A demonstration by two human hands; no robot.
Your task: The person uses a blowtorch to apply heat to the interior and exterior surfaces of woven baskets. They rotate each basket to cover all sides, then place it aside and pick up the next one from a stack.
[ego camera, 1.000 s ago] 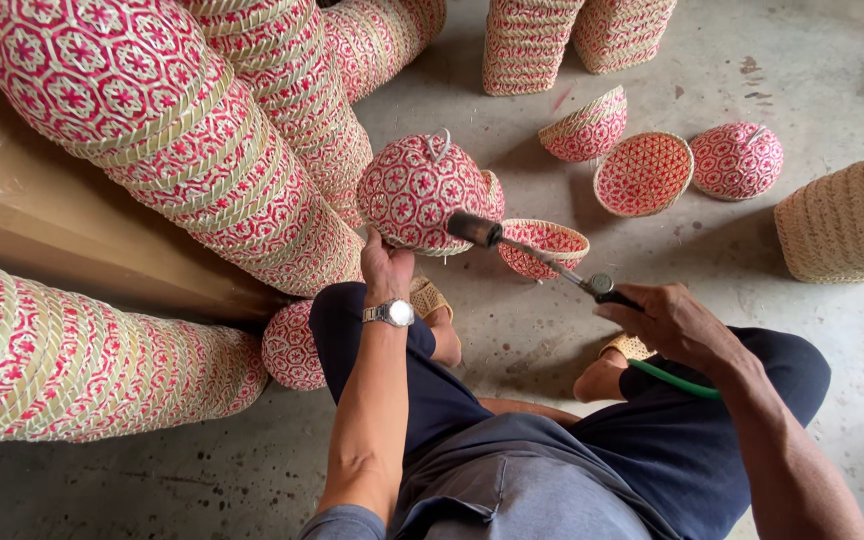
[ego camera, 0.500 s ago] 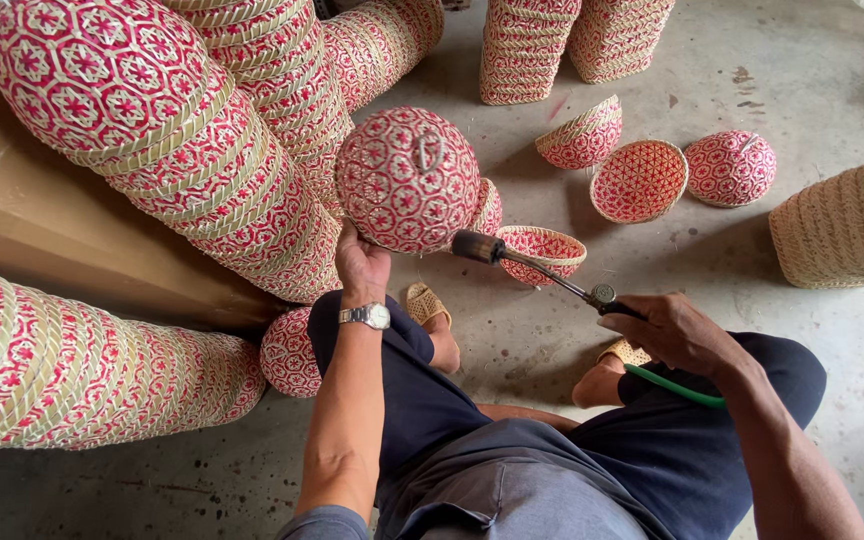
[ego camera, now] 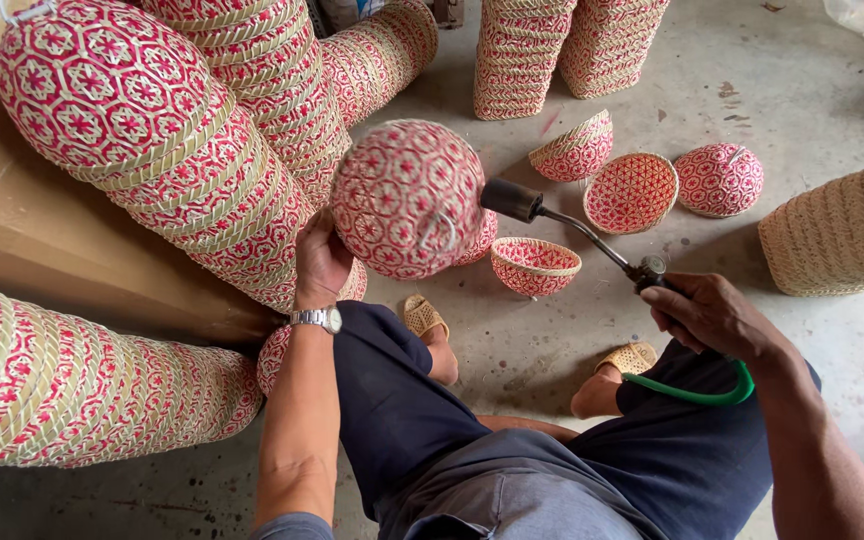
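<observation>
Left hand [ego camera: 320, 262] grips red-and-white woven basket [ego camera: 407, 198] from below, fingers hidden behind it, so spread I cannot tell. Basket held in air above floor [ego camera: 812, 90]. Right hand [ego camera: 717, 315] fingers wrapped round torch [ego camera: 592, 238] handle, nozzle just beside basket's right side. I judge: keep nozzle moving, turn basket steadily, avoid lingering on one patch. Versus half second ago: basket lifted closer to camera, nozzle now nearer its side.
</observation>
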